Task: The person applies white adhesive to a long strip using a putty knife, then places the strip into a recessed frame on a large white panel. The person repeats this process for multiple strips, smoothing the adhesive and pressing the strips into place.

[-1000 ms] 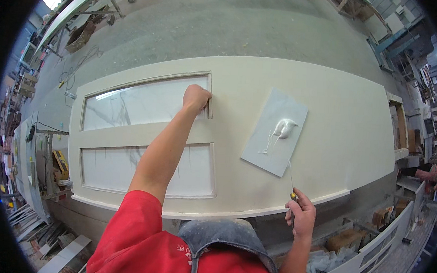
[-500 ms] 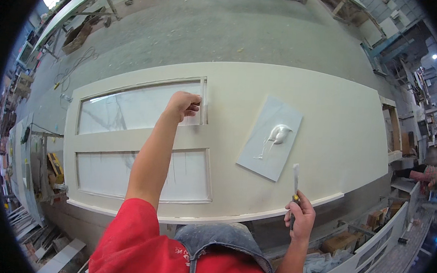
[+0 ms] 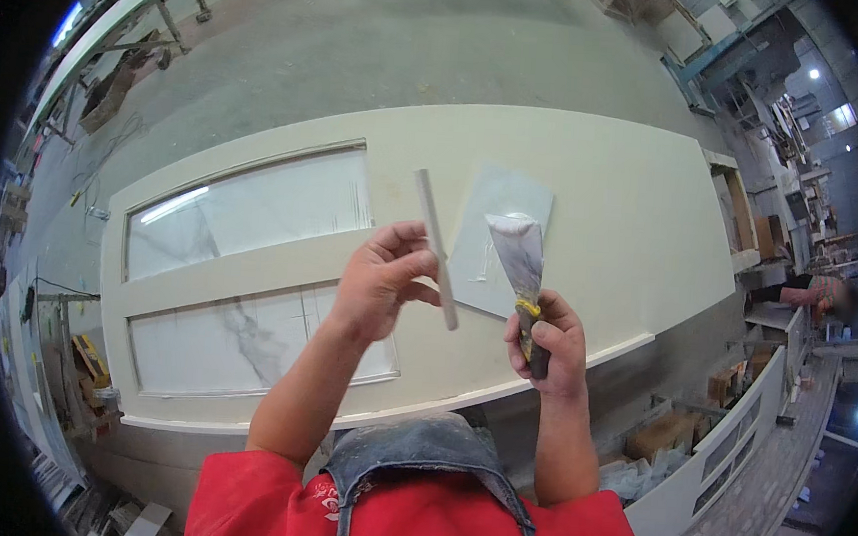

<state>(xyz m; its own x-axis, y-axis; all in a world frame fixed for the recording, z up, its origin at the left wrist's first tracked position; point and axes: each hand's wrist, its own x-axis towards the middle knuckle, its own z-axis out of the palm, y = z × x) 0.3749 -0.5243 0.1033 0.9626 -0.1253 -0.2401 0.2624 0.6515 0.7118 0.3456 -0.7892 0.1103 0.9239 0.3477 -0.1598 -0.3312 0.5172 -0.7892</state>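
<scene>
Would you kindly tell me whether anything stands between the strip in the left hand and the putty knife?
Nothing visible does: only a gap separates the strip from the putty knife in the right hand, with the board behind.

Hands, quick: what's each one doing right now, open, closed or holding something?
Left hand: closed, holding a thin, pale strip.
Right hand: closed, holding a putty knife.

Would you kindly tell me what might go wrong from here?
The strip, pinched in the left hand, might slip and mark the door. The board seems simply laid on the door, so a knock could shift it and smear the white paste. The strip might also bump the scraper in the right hand, being close by.
</scene>
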